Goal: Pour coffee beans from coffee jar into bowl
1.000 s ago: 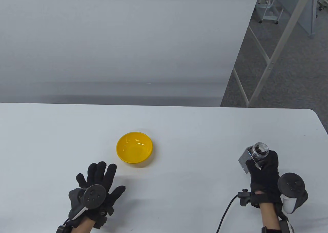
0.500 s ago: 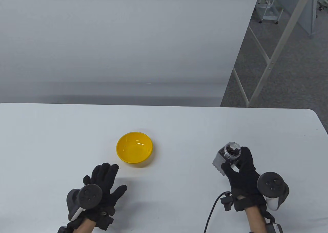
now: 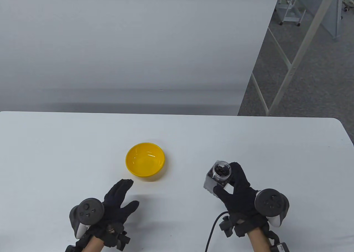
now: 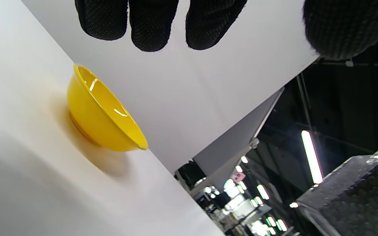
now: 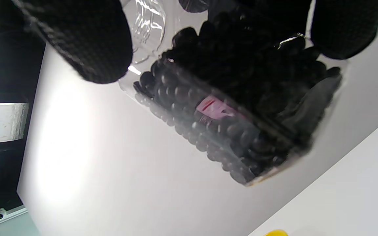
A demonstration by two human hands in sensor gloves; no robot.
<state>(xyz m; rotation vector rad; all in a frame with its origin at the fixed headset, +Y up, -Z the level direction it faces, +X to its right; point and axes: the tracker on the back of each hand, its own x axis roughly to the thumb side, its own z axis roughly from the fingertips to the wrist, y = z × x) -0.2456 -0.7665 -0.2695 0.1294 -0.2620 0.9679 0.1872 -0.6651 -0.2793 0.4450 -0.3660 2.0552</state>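
Observation:
A yellow bowl [image 3: 145, 159] sits empty on the white table [image 3: 55, 152], left of centre; it also shows in the left wrist view [image 4: 103, 124]. My right hand [image 3: 235, 188] grips a clear open jar of dark coffee beans [image 3: 218, 174] and holds it above the table, right of the bowl. The beans fill the jar in the right wrist view [image 5: 238, 121], with my fingers [image 5: 84, 42] around it. My left hand [image 3: 120, 199] is open and empty, held just in front of the bowl, fingers [image 4: 153, 23] spread.
The table's right edge [image 3: 347, 135] and rounded far corner lie to the right. Beyond it are grey carpet and metal frame legs [image 3: 298, 52]. A cable [image 3: 213, 232] trails from my right wrist.
My right hand has carried the jar leftward toward the bowl. My left hand has turned slightly and shifted a little to the right, still open.

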